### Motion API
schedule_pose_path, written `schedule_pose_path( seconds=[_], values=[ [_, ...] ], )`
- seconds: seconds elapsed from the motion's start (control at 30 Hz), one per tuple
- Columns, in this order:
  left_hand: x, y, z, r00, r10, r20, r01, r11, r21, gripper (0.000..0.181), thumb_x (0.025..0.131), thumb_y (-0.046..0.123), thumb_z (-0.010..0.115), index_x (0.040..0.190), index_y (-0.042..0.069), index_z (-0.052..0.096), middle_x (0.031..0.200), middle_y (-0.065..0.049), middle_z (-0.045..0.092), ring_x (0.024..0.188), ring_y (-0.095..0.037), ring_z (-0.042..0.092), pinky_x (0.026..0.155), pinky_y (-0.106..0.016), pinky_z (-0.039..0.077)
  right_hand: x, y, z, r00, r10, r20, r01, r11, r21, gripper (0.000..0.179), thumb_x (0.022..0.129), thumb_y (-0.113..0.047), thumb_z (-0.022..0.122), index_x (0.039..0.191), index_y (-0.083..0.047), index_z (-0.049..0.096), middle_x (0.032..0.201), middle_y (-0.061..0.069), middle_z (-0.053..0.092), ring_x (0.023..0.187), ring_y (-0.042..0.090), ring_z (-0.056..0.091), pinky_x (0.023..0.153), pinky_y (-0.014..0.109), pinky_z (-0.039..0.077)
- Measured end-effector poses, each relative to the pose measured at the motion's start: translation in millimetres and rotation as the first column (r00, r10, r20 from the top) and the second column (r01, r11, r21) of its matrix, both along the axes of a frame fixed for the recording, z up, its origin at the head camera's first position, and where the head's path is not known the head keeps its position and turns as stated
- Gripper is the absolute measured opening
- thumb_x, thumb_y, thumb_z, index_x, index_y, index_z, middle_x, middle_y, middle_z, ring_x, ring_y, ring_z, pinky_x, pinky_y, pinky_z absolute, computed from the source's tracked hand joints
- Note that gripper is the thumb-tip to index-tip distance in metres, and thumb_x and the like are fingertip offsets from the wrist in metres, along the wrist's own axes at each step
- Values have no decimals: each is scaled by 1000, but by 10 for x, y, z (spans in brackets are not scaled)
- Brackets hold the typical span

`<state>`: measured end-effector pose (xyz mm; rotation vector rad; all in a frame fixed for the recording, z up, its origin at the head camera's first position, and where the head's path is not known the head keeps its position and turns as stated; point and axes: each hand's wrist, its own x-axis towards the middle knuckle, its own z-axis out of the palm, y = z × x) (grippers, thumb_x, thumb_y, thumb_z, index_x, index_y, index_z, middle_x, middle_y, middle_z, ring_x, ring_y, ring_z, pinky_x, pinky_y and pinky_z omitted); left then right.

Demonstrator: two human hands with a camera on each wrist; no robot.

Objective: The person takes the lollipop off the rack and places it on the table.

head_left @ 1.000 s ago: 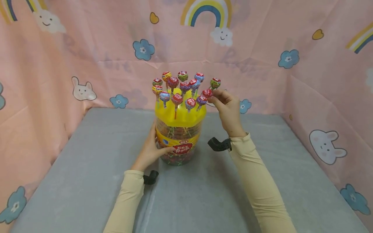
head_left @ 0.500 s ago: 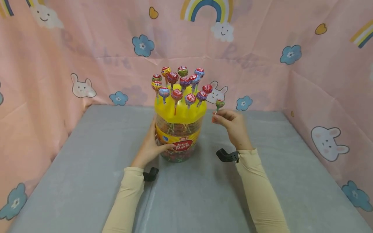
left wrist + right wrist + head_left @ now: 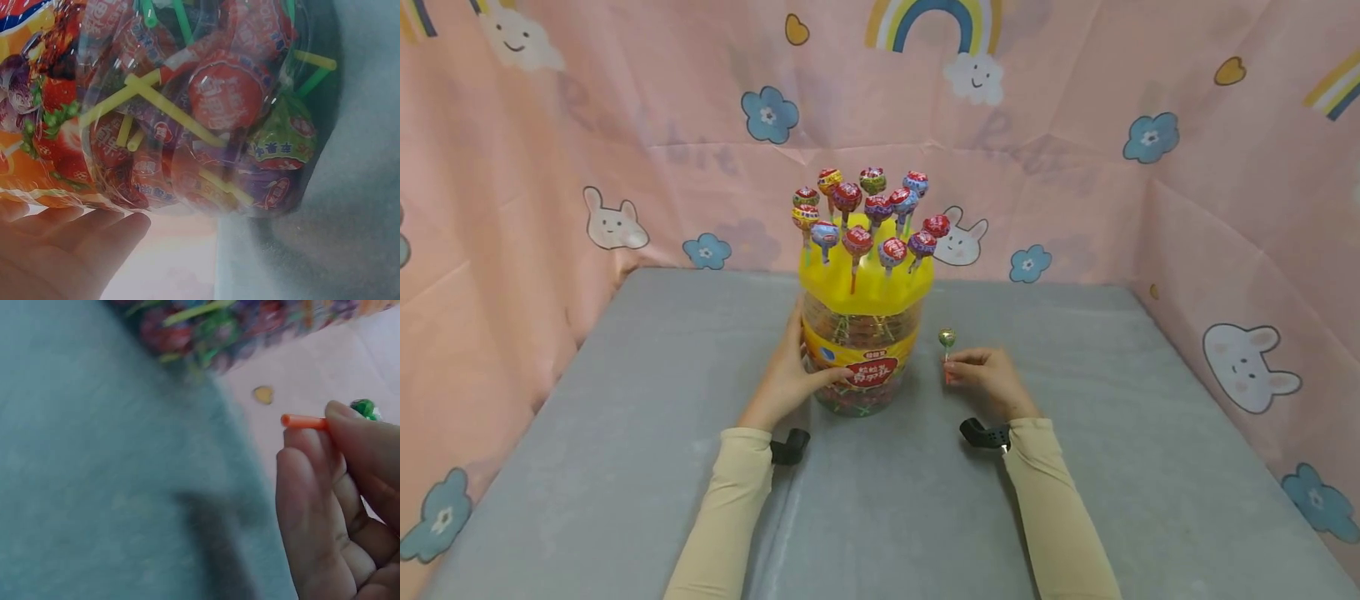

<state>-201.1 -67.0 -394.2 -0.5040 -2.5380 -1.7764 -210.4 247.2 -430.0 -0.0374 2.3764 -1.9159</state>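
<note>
A clear plastic jar [image 3: 868, 402] with a yellow-and-red label and a yellow lid [image 3: 838, 293] stands upright, loose lollipops [image 3: 228, 94] visible through its wall. Several wrapped lollipops [image 3: 857, 241] stand stick-down in the lid. My left hand [image 3: 781, 385] holds the jar from its left side, thumb across the label and fingers around the far side. To the right of the jar, my right hand [image 3: 996, 382] pinches a green-wrapped lollipop [image 3: 947, 337] low on its stick, head up. In the right wrist view, the orange stick end [image 3: 304, 421] pokes out past the fingertips.
A grey cloth-covered table [image 3: 865, 517] lies beneath the jar. Pink curtain [image 3: 1060, 183] with rainbows, rabbits and flowers rises behind it and along both sides. Black wrist cameras [image 3: 985, 434] sit at both cuffs.
My right hand has drawn the green lollipop away from the lid's right side and lowered it beside the jar, over the table. The left hand has kept its hold on the jar.
</note>
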Motion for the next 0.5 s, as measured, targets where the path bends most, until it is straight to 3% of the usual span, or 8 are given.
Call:
schedule_pose_path(
  seconds=[0.13, 0.5],
  values=[
    [-7, 0, -7, 1000, -5, -10, 5, 1000, 3, 113, 77, 27, 79, 151, 35, -6, 154, -8, 20, 136, -35, 29, 106, -57, 29, -17, -27, -75, 999, -22, 27, 21, 999, 29, 26, 85, 3, 65, 104, 20, 62, 84, 15, 69, 68, 10, 66, 65, 27, 57],
    [-10, 0, -16, 1000, -1, -11, 1, 1000, 8, 111, 78, 26, 79, 152, 32, -4, 153, -8, 21, 136, -34, 29, 106, -56, 29, -29, -164, -137, 994, -110, 7, 109, 987, 115, 19, 83, 3, 68, 96, 17, 67, 77, 16, 70, 61, 10, 65, 58, 26, 56]
  ],
)
